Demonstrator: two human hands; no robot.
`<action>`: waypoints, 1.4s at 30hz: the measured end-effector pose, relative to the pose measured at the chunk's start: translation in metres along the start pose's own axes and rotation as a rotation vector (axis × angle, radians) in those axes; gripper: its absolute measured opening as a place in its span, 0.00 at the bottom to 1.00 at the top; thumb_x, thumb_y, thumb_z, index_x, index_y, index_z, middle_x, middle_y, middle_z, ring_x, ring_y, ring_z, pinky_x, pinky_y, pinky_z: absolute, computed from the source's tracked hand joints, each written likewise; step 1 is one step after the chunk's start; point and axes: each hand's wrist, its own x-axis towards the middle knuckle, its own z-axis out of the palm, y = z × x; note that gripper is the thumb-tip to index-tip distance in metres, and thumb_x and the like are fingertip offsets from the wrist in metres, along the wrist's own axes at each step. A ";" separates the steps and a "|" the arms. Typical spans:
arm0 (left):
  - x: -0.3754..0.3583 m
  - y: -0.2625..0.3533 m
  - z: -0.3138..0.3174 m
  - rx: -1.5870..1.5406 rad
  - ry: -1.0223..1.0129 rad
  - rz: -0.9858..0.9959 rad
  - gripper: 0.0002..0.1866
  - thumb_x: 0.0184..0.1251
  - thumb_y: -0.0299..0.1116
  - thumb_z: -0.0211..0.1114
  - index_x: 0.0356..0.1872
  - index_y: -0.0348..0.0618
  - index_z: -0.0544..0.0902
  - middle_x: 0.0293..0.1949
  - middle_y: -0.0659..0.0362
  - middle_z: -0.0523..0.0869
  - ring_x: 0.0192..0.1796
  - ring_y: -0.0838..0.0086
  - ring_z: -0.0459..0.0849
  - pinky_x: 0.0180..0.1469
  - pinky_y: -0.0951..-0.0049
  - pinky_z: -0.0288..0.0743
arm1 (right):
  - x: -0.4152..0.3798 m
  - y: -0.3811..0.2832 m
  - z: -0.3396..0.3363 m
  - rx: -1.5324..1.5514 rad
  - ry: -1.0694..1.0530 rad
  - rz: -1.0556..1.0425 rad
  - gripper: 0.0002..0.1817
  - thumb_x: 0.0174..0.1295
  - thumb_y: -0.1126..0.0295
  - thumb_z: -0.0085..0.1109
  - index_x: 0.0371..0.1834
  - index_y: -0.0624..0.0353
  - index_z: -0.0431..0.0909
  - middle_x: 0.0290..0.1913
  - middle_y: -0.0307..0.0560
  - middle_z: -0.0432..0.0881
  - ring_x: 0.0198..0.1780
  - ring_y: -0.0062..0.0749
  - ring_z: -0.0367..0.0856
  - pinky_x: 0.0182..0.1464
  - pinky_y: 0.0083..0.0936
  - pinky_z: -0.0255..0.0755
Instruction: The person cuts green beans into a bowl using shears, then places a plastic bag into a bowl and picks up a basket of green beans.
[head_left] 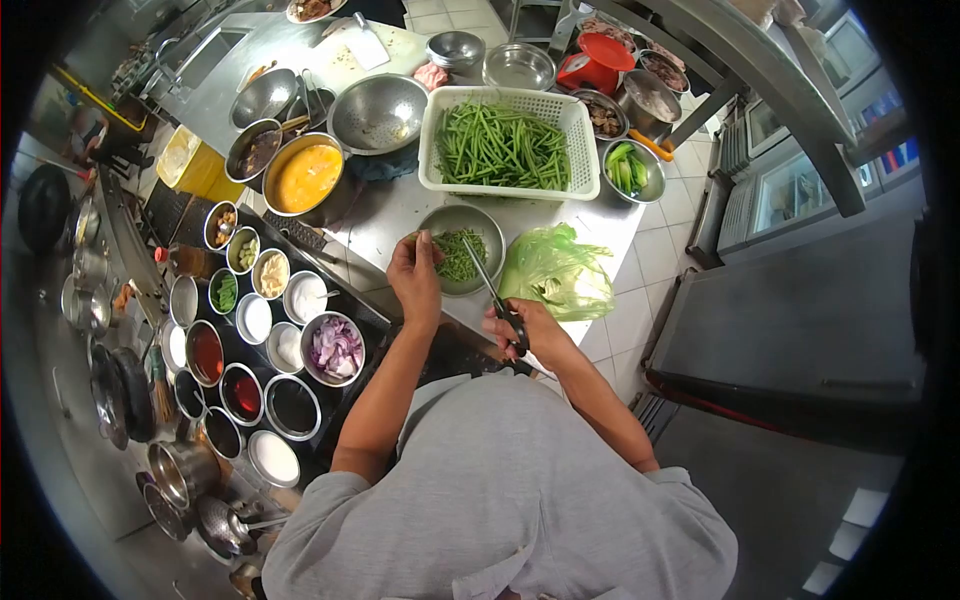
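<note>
Pretty bright over the middle, kinda cool-white. The table [385, 222] has a hot, washed-out patch just left of center, and the bag [560, 275] gets some shiny highlights. Heavy fisheye: the bar [770, 80] at upper right bends hard, corners go black. Center's decently crisp, far left edge looks soft and hazy.

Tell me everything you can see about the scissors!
The scissors have dark handles and long, grey blades that look like metal. The right hand holds them by the handles. They slant, with the blades pointing away from the person over a bowl of chopped green pieces. Whether the tips touch those pieces is too small to tell.
</note>
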 end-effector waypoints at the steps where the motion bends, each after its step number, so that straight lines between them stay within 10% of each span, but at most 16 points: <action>1: -0.001 0.006 0.000 -0.006 0.023 -0.006 0.11 0.79 0.37 0.66 0.44 0.37 0.83 0.31 0.64 0.83 0.33 0.83 0.79 0.39 0.80 0.74 | 0.000 -0.002 0.001 -0.001 -0.002 0.000 0.18 0.65 0.55 0.73 0.43 0.57 0.79 0.23 0.35 0.78 0.19 0.18 0.75 0.22 0.18 0.68; 42: -0.004 -0.004 -0.017 -0.026 0.038 -0.176 0.12 0.79 0.37 0.66 0.43 0.36 0.84 0.30 0.65 0.83 0.33 0.83 0.80 0.37 0.80 0.74 | 0.021 0.005 -0.006 -0.005 -0.049 0.027 0.19 0.63 0.53 0.75 0.38 0.58 0.82 0.23 0.36 0.79 0.21 0.19 0.77 0.24 0.17 0.69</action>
